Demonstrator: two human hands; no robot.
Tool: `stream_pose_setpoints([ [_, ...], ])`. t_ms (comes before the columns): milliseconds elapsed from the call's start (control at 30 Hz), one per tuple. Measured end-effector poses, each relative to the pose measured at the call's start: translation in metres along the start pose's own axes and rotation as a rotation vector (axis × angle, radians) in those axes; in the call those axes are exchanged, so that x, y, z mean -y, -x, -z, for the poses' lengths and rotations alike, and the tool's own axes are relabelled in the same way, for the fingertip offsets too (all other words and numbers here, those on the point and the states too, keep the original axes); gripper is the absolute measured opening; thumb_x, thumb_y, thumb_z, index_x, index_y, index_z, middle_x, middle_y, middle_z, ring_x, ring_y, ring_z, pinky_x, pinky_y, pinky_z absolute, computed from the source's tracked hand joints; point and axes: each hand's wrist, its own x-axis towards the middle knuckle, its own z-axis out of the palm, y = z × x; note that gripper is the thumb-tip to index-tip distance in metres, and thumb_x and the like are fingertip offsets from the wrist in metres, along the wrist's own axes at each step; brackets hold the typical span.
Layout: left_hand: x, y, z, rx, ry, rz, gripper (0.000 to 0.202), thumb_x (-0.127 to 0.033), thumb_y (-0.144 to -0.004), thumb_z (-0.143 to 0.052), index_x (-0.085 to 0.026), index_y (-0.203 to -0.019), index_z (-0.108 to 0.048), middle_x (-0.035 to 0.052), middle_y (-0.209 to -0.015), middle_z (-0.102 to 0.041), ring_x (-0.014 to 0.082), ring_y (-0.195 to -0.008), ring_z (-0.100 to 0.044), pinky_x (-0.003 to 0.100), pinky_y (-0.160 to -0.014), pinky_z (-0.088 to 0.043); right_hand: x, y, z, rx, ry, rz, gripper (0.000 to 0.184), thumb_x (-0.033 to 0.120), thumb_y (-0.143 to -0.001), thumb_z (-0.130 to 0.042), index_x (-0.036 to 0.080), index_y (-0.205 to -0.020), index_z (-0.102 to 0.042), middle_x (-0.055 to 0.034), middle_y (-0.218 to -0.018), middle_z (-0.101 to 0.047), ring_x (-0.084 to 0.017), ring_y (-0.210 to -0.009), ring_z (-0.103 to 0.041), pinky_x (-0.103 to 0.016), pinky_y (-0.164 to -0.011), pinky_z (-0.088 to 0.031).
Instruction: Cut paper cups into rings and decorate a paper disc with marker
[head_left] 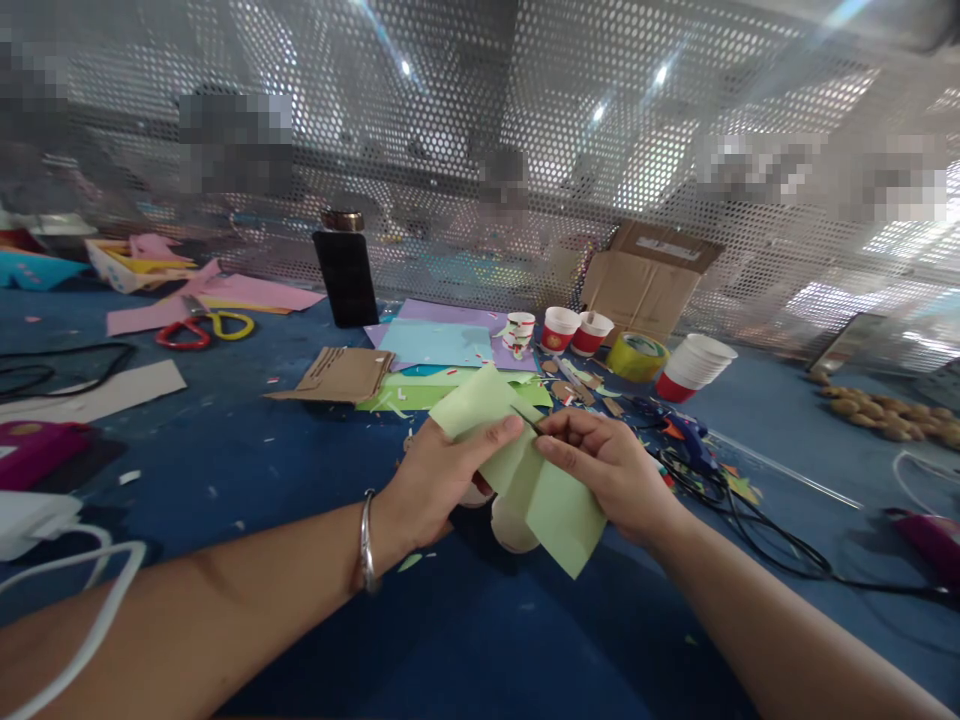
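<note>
A light green sheet of paper point(480, 410) is in my left hand point(439, 465), the thumb on top and the other fingers mostly hidden beneath. My right hand point(600, 460) is closed, its thumb and fingers pinching a thin dark pointed tool point(527, 418) whose tip lies over the paper. I cannot make out the tool's exact kind. The sheet's lower right part hangs down at an angle under my right hand. Below the paper, a pale rounded object point(514, 527) rests on the blue table, partly covered.
Red-handled and yellow-handled scissors point(204, 325) lie left. A black phone point(345, 278) stands behind cardboard point(345, 375) and coloured sheets point(435, 342). Paper cups point(560, 328), yellow tape point(637, 357), stacked cups point(694, 367), a blue glue gun point(694, 440) and black cables point(780, 550) sit right.
</note>
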Motion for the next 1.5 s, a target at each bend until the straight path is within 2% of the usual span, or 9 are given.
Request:
stream_pose_setpoints([
  [133, -0.001, -0.002, 0.004, -0.038, -0.036, -0.116, 0.032, -0.050, -0.082, -0.071, -0.018, -0.086, -0.069, 0.0009, -0.065, -0.061, 0.0139, -0.057, -0.056, 0.024, -0.049, -0.041, -0.003, 0.000, 0.000, 0.011, -0.017, 0.014, 0.028, 0.042, -0.083, -0.074, 0.017, -0.089, -0.066, 0.0047, -0.065, -0.050, -0.007, -0.053, -0.037, -0.022, -0.047, -0.026],
  [233, -0.004, -0.004, 0.007, -0.034, -0.051, -0.135, 0.029, -0.046, -0.080, -0.074, -0.019, -0.089, -0.071, 0.0025, -0.075, -0.067, 0.0161, -0.068, -0.061, 0.026, -0.059, -0.048, -0.005, -0.001, 0.000, 0.013, -0.047, 0.026, 0.029, 0.042, -0.083, -0.074, 0.016, -0.090, -0.065, 0.0058, -0.064, -0.048, -0.005, -0.049, -0.031, -0.023, -0.045, -0.021],
  [300, -0.006, -0.005, 0.009, -0.015, -0.050, -0.129, 0.027, -0.043, -0.079, -0.076, -0.019, -0.090, -0.072, 0.0035, -0.080, -0.069, 0.0167, -0.073, -0.062, 0.027, -0.063, -0.050, -0.006, -0.001, 0.001, 0.018, -0.052, 0.026, 0.029, 0.042, -0.083, -0.075, 0.016, -0.089, -0.065, 0.0054, -0.065, -0.049, -0.005, -0.050, -0.030, -0.023, -0.045, -0.021],
  [433, -0.012, -0.008, 0.016, 0.031, -0.072, -0.142, 0.025, -0.042, -0.081, -0.075, -0.018, -0.086, -0.073, 0.0032, -0.074, -0.066, 0.0186, -0.075, -0.064, 0.030, -0.068, -0.052, -0.006, -0.001, 0.001, 0.014, -0.046, 0.024, 0.030, 0.043, -0.082, -0.075, 0.015, -0.089, -0.066, 0.0028, -0.071, -0.053, -0.006, -0.053, -0.036, -0.023, -0.046, -0.022],
  [567, -0.015, -0.010, 0.019, 0.004, -0.084, -0.141, 0.026, -0.039, -0.075, -0.081, -0.018, -0.089, -0.073, 0.0035, -0.078, -0.066, 0.0196, -0.078, -0.064, 0.033, -0.071, -0.054, -0.006, -0.001, 0.002, 0.018, -0.031, 0.022, 0.027, 0.040, -0.084, -0.073, 0.015, -0.091, -0.066, 0.0029, -0.071, -0.053, -0.005, -0.052, -0.035, -0.023, -0.045, -0.021],
  [800, -0.011, -0.005, 0.010, 0.078, 0.075, 0.052, 0.033, -0.035, -0.074, -0.081, -0.016, -0.098, -0.069, 0.0059, -0.086, -0.068, 0.0214, -0.077, -0.065, 0.036, -0.067, -0.054, -0.006, -0.002, 0.002, 0.033, -0.042, 0.031, 0.028, 0.039, -0.084, -0.074, 0.014, -0.091, -0.065, 0.0048, -0.066, -0.049, -0.004, -0.050, -0.031, -0.023, -0.044, -0.017],
  [1233, -0.008, -0.001, 0.001, 0.003, 0.140, 0.039, 0.033, -0.033, -0.073, -0.082, -0.015, -0.097, -0.068, 0.0061, -0.085, -0.067, 0.0196, -0.074, -0.064, 0.032, -0.064, -0.053, -0.006, -0.002, 0.002, 0.018, -0.007, 0.038, 0.026, 0.039, -0.086, -0.072, 0.015, -0.091, -0.066, 0.0050, -0.067, -0.049, -0.005, -0.052, -0.033, -0.023, -0.045, -0.019],
  [1500, -0.009, 0.002, 0.000, 0.006, 0.126, 0.056, 0.031, -0.035, -0.076, -0.079, -0.014, -0.097, -0.069, 0.0085, -0.088, -0.069, 0.0199, -0.072, -0.064, 0.032, -0.062, -0.053, -0.007, -0.002, 0.002, 0.023, -0.017, 0.026, 0.026, 0.039, -0.085, -0.073, 0.015, -0.092, -0.066, 0.0045, -0.068, -0.050, -0.005, -0.052, -0.033, -0.023, -0.045, -0.019],
])
